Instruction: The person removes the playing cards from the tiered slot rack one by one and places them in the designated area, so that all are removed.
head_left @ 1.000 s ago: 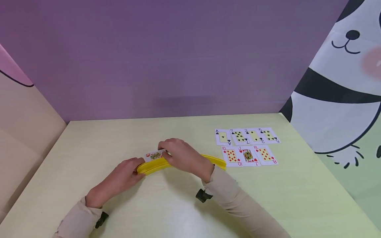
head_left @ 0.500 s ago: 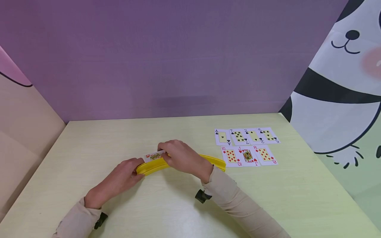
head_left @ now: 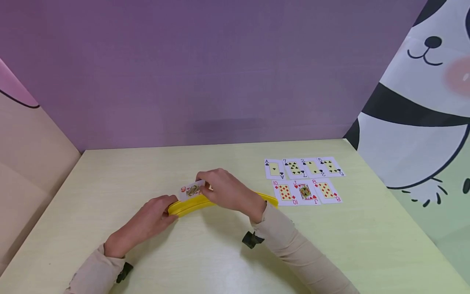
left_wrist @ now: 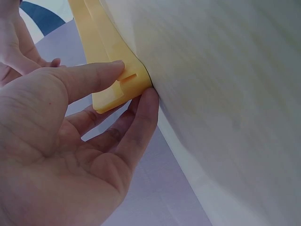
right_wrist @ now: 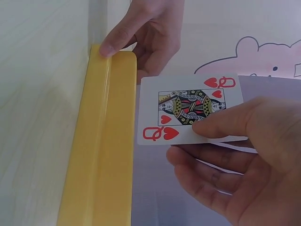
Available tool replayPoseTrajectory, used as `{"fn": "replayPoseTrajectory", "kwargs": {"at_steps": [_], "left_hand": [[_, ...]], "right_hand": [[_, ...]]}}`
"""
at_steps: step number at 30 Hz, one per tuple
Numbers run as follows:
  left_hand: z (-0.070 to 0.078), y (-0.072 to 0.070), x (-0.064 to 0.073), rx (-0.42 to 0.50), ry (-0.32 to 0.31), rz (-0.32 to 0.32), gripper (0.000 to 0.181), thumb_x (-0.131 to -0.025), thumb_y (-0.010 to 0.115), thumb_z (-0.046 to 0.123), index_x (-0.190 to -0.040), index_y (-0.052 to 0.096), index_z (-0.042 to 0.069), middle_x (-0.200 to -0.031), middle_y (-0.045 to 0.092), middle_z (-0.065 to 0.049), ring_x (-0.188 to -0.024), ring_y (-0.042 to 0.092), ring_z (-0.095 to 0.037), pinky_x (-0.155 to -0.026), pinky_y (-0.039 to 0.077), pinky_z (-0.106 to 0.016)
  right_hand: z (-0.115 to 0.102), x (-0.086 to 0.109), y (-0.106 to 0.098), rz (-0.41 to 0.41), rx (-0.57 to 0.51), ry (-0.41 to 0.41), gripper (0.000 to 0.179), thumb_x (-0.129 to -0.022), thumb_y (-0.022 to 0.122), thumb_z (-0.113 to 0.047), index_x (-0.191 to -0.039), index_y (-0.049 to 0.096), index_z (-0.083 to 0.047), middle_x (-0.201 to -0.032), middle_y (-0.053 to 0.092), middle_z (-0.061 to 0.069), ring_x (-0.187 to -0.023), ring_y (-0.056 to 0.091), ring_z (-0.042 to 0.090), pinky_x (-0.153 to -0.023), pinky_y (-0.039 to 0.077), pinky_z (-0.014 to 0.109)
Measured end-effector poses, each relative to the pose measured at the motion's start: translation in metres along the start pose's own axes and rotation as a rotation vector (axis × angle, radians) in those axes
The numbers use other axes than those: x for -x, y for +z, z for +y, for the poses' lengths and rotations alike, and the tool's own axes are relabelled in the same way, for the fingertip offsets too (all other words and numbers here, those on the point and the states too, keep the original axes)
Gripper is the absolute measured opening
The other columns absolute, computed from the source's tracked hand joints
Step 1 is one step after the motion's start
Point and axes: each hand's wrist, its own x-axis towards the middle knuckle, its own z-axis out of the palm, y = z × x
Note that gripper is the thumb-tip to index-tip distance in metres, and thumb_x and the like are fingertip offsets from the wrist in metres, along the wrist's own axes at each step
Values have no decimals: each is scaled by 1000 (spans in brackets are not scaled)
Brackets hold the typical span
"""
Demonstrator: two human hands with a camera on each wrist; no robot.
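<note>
My left hand (head_left: 156, 212) grips the left end of a curved yellow card holder (head_left: 191, 205), thumb on its near face and fingers behind, as the left wrist view shows. With thumb and fingers, my right hand (head_left: 229, 194) pinches a queen of hearts playing card (right_wrist: 188, 103). In the right wrist view the card's lower edge stands just clear of the holder's upper edge (right_wrist: 120, 141). The right hand and forearm hide the holder's middle in the head view. Whether another card sits behind the queen, I cannot tell.
Two rows of face-up cards lie at the right of the pale table (head_left: 176, 261). The back row has black cards such as an ace of clubs (head_left: 274, 169); the front row holds a ten of diamonds (head_left: 284, 192), a jack of hearts (head_left: 305, 192) and an eight of diamonds (head_left: 326, 190).
The right hand has risen slightly, lifting the queen of hearts up from the holder, so more of its face shows. The left hand and the holder stay in place.
</note>
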Motion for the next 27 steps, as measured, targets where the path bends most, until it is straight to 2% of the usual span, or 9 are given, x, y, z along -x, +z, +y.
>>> {"fn": "replayPoseTrajectory", "kwargs": {"at_steps": [7, 14, 16, 20, 22, 24, 27], "left_hand": [[-2, 0, 0, -6, 5, 12, 23, -85, 76, -1, -103, 63, 3, -94, 64, -6, -80, 61, -15, -67, 57, -23], [-1, 2, 0, -9, 6, 10, 22, -84, 76, -2, -101, 62, 3, -92, 63, -5, -80, 61, -15, -67, 57, -24], [-1, 2, 0, -8, 1, 12, 22, -84, 75, -2, -101, 62, 3, -92, 63, -5, -80, 61, -15, -68, 57, -24], [-1, 2, 0, -14, 3, 17, 20, -84, 76, -2, -99, 63, 4, -92, 64, -5, -80, 61, -15, -68, 58, -25], [-1, 2, -1, -16, 4, 20, 20, -84, 76, -2, -98, 63, 4, -91, 64, -5, -80, 61, -15, -69, 58, -25], [-1, 2, 0, -16, 7, 20, 19, -84, 76, -1, -97, 63, 5, -90, 64, -4, -79, 61, -15, -68, 57, -25], [-1, 2, 0, -10, 4, 19, 19, -84, 76, -2, -97, 63, 5, -90, 63, -4, -79, 61, -15, -68, 58, -25]], "right_hand": [[0, 0, -2, 18, -4, -10, 12, -97, 60, -8, -107, 67, -6, -91, 70, 1, -73, 59, 9, -67, 50, 17], [1, 0, -3, 41, -15, -24, 4, -97, 60, -8, -93, 60, -7, -75, 62, -2, -63, 54, 9, -54, 42, 16], [2, 1, -3, 48, -25, -21, 3, -97, 60, -9, -99, 59, -7, -76, 62, -2, -64, 55, 8, -55, 43, 16], [2, 3, -4, 84, -72, -4, 33, -97, 59, -7, -128, 48, -10, -76, 62, -4, -59, 52, 7, -55, 46, 18], [2, 4, -5, 100, -98, -3, 38, -97, 57, -6, -132, 42, -13, -74, 61, -4, -55, 49, 8, -54, 44, 19], [1, 5, -6, 110, -104, -9, 32, -98, 57, -6, -127, 45, -13, -74, 60, -3, -55, 48, 9, -53, 44, 20], [-1, 5, -7, 106, -99, -20, 14, -98, 58, -6, -110, 53, -11, -85, 66, -1, -64, 55, 9, -56, 47, 18]]}}
